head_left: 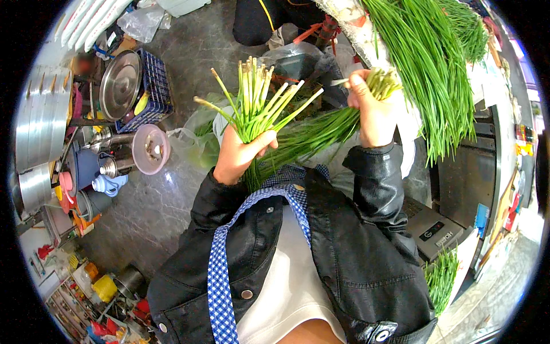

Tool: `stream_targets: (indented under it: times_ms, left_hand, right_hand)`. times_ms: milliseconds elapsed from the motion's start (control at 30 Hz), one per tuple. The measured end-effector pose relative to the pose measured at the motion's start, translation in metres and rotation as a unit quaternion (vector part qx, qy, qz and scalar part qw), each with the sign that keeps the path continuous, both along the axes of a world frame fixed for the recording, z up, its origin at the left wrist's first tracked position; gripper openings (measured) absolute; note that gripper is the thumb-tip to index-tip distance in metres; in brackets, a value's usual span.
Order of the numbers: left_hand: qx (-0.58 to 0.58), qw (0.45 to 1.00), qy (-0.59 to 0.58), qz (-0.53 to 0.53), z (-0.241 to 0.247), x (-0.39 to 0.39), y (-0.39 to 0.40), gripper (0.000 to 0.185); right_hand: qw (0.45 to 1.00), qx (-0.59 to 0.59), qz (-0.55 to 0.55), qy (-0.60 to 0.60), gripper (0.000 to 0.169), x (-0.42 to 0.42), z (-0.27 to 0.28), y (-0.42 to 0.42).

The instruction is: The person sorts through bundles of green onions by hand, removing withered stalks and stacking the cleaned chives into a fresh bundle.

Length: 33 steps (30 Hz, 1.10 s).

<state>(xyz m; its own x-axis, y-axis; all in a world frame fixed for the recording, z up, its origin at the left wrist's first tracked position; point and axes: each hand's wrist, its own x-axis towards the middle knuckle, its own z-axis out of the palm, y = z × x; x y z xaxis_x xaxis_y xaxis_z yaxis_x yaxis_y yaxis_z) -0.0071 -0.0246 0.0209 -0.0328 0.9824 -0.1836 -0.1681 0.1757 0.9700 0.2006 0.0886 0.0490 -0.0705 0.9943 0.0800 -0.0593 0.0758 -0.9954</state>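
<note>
My left hand (pixel 241 155) is closed around a bunch of thick green stalks (pixel 253 96), perhaps garlic chives. Their pale cut ends fan out above the fist, and the lower part runs down against my jacket. In my right hand (pixel 373 114) is a second bunch of slender green leaves (pixel 320 135), which trail to the left behind the left hand. The whitish stem ends (pixel 382 81) of that bunch stick out at the top. Between the right thumb and fingertip shows a small pale sliver (pixel 339 82), too small to identify.
At right, long green chives (pixel 429 77) hang over the edge of a white-covered surface. A plastic bag (pixel 202 137) with green scraps lies below my hands. To the left stand a pink plastic bowl (pixel 150 148), a blue crate (pixel 157 90) and a metal lid (pixel 121 85). Someone's dark-clothed leg (pixel 255 21) is ahead.
</note>
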Motion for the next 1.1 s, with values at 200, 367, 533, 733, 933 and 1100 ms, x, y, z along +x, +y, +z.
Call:
stream_targets:
  times_ms: [200,367,533,733,933,1100]
  left_hand:
    - [-0.036,0.990,-0.123,-0.052,-0.003,-0.001,0.003,0.017]
    - [-0.055,0.984,-0.150,-0.075,-0.006,0.008,0.005,0.018]
    - [-0.085,0.962,-0.253,-0.050,-0.011,0.008,0.006,0.020]
    - [-0.025,0.979,-0.142,0.141,-0.033,-0.011,0.027,0.014]
    - [0.125,0.991,0.051,-0.017,0.021,0.037,0.049,0.017]
    - [0.143,0.982,0.123,0.018,0.027,0.045,0.054,0.010]
  right_hand:
    - [0.974,-0.103,0.198,0.040,0.042,-0.007,-0.005,-0.011]
    - [0.928,-0.179,0.301,0.127,0.028,-0.023,-0.014,-0.023]
    - [0.929,-0.183,0.207,0.248,0.015,-0.015,-0.014,-0.022]
    - [0.951,-0.145,0.119,0.245,0.018,0.000,0.000,-0.019]
    - [0.969,-0.124,0.112,0.180,0.016,-0.010,0.006,-0.025]
    - [0.976,-0.113,0.080,0.166,0.015,-0.001,0.011,-0.029]
